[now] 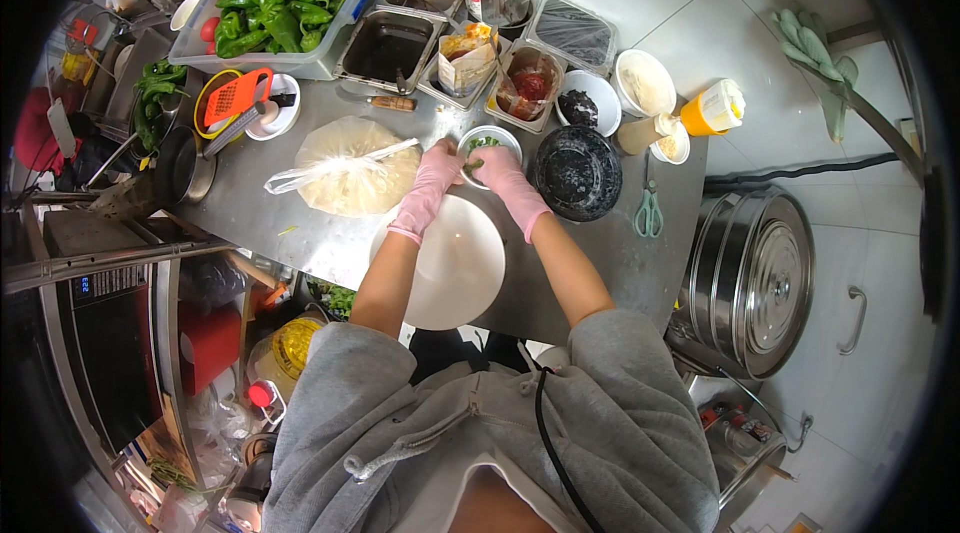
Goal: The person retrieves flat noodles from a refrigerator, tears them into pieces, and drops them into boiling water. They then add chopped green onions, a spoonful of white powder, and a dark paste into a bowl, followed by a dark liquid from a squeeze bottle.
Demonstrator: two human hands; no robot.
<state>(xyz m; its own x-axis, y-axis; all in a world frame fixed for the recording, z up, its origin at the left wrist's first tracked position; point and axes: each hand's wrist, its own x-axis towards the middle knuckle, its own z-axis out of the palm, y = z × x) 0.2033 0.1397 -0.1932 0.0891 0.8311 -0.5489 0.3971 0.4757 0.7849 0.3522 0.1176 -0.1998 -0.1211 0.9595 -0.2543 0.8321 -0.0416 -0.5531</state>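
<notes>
A small white bowl holding chopped greens stands on the metal worktable, between my gloved hands. My right hand, in a pink glove, reaches over its near rim, with a bit of green at the fingertips. At the bowl's left side is my left hand, also gloved; its fingers are curled and partly hidden, so its grip is unclear. Below both hands sits a large white bowl, partly under my left forearm. A tied clear plastic bag of pale contents lies just left of my left hand.
A black floury bowl and green-handled scissors lie to the right. Steel pans, a red sauce container and a wooden-handled knife are behind. A plastic bin of green peppers stands back left, a lidded steel pot far right.
</notes>
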